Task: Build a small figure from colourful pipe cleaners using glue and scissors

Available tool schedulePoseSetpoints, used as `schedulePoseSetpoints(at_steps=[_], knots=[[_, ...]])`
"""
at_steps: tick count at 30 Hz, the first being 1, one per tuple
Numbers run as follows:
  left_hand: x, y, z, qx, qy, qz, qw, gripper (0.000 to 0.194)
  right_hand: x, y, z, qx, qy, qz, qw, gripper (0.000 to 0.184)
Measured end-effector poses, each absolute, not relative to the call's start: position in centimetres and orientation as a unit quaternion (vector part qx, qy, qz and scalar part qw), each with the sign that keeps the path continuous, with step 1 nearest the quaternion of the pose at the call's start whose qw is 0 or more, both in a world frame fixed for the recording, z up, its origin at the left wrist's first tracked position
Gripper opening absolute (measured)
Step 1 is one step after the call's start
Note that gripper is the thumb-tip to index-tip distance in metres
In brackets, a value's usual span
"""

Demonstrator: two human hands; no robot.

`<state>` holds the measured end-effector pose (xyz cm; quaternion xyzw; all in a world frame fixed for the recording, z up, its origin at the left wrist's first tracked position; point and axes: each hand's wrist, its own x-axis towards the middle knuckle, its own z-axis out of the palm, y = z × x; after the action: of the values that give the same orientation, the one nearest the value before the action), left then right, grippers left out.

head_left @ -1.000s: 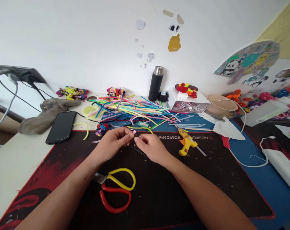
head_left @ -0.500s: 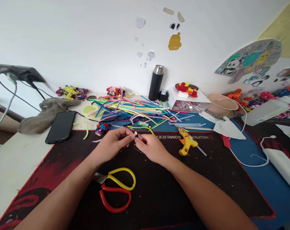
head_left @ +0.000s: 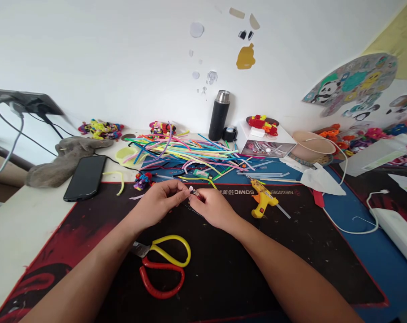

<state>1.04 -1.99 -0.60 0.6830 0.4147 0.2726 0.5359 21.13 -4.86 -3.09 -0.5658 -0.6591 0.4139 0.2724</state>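
Observation:
My left hand (head_left: 166, 199) is closed in a pinch, with a small white piece (head_left: 191, 189) at its fingertips. Close beside it, my right hand (head_left: 213, 204) is wrapped round a small red thing with a metal end (head_left: 197, 194); the palm hides most of it. The metal end is right by the white piece, and whether they touch I cannot tell. Below my hands, scissors (head_left: 171, 264) with one yellow and one red handle lie on the dark desk mat (head_left: 223, 269), their blades partly behind my left forearm.
A heap of coloured pipe cleaners (head_left: 190, 152) lies behind my hands. To the right rests a yellow glue gun (head_left: 262, 199), with clear glue sticks (head_left: 267, 175) behind it. A black flask (head_left: 219, 115) stands by the wall. On the left is a black phone (head_left: 85, 178).
Hardly anything differs. Both hands stay in the same place, and the red thing with the metal end shows slightly more clearly beside the right thumb.

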Motion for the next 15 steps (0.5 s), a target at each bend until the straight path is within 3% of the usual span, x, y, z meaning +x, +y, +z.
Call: schedulePoseSetpoints(at_steps=[15], knots=[[1.07, -1.97, -0.63, 0.688, 0.414, 0.248, 0.541, 0.046, 21.33, -4.72, -3.02, -0.572, -0.662, 0.394, 0.283, 0.040]])
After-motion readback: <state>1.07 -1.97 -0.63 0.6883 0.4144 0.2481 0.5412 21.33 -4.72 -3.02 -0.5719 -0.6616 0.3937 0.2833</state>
